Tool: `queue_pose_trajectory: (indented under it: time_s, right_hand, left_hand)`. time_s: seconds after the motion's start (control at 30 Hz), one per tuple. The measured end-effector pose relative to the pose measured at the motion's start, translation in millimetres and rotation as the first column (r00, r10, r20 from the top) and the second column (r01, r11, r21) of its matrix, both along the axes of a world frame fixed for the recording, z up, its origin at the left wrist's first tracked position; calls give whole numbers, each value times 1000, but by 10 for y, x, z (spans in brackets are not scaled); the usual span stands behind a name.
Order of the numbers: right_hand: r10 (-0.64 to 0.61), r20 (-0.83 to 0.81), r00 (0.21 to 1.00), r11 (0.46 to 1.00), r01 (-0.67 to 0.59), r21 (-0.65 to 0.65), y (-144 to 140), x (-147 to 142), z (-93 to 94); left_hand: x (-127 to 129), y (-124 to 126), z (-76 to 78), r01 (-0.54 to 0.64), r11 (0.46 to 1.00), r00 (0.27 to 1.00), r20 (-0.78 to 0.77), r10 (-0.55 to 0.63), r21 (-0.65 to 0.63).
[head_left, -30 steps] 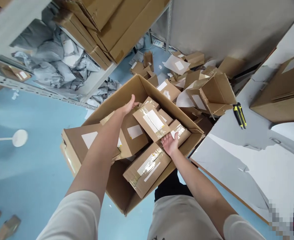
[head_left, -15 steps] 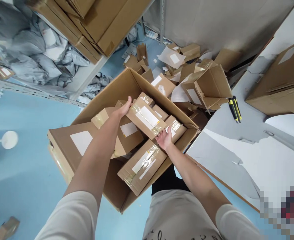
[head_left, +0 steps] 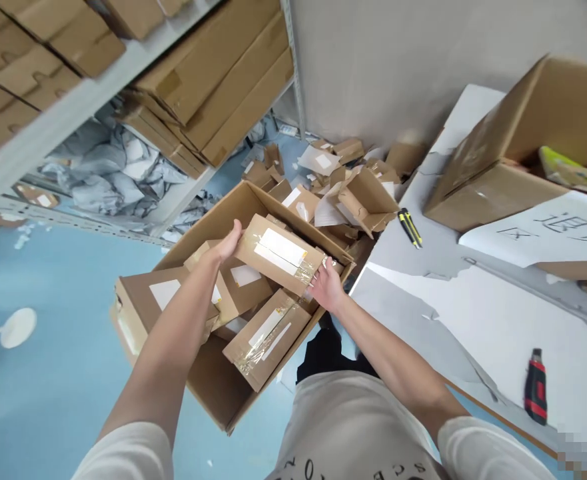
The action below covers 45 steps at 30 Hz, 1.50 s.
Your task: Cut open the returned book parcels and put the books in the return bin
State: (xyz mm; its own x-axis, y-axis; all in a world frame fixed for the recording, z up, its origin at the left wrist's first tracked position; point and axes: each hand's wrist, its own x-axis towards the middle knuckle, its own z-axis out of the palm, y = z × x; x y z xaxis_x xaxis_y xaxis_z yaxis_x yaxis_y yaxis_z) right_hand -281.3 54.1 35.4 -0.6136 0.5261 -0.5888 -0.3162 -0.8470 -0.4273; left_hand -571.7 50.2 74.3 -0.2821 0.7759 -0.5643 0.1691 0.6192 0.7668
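Note:
Between my two hands is a taped cardboard parcel (head_left: 253, 233) with a white label, held by its ends. My left hand (head_left: 230, 241) grips its left end, thumb up along the edge. Around its right end curl the fingers of my right hand (head_left: 327, 287), partly hidden under the box. Below it stands a large open carton (head_left: 208, 363) with several smaller parcels inside. One long labelled parcel (head_left: 286, 333) leans in the carton's near part, and a squarer labelled parcel (head_left: 250, 293) lies left of it.
A table (head_left: 398, 320) on the right bears a yellow-black utility knife (head_left: 410, 228), a red-black utility knife (head_left: 536, 388) and a big open box (head_left: 493, 173). Discarded cardboard (head_left: 366, 200) is heaped beyond the carton. Shelving (head_left: 83, 110) with boxes and grey bags stands at left.
My hands have raised the parcel from among the others in the carton, closer to me. The view has turned, so more of the shelving and the table shows.

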Motion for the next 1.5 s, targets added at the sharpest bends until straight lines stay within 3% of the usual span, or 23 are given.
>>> queue_pose_trajectory:
  time_s: [0.13, 0.23, 0.33, 0.43, 0.67, 0.97, 1.17, 1.5]
  right_hand:
    - [14, -34, 999, 999, -12, 52, 160, 600, 500]
    - [15, -32, 999, 996, -12, 89, 273, 1144, 804]
    - [1, 4, 1000, 992, -1, 126, 358, 1717, 983]
    - [-19, 64, 998, 986, 8, 166, 397, 2290, 1041]
    - [-76, 246, 966, 986, 36, 164, 258, 3449, 948]
    - [-129, 530, 838, 989, 73, 125, -25, 4473, 590]
    - [-147, 657, 740, 987, 67, 145, -80, 4928, 414]
    - [-127, 663, 738, 986, 20, 166, -92, 5305, 157]
  left_hand:
    - [406, 23, 405, 97, 995, 995, 22, -98, 8]
    - [810, 108, 604, 181, 981, 973, 130, -189, 68]
    - [1296, 247, 714, 258, 961, 950, 155, -272, 105]
    - [1836, 396, 729, 316, 942, 930, 159, -331, 116]
    - [3045, 524, 447, 451, 884, 840, 278, -467, 122]
    - [4209, 352, -10, 487, 872, 824, 306, -478, 49]
    - [4756, 138, -259, 475, 878, 821, 328, -467, 61]
    - [5190, -36, -457, 387, 922, 886, 266, -379, 24]
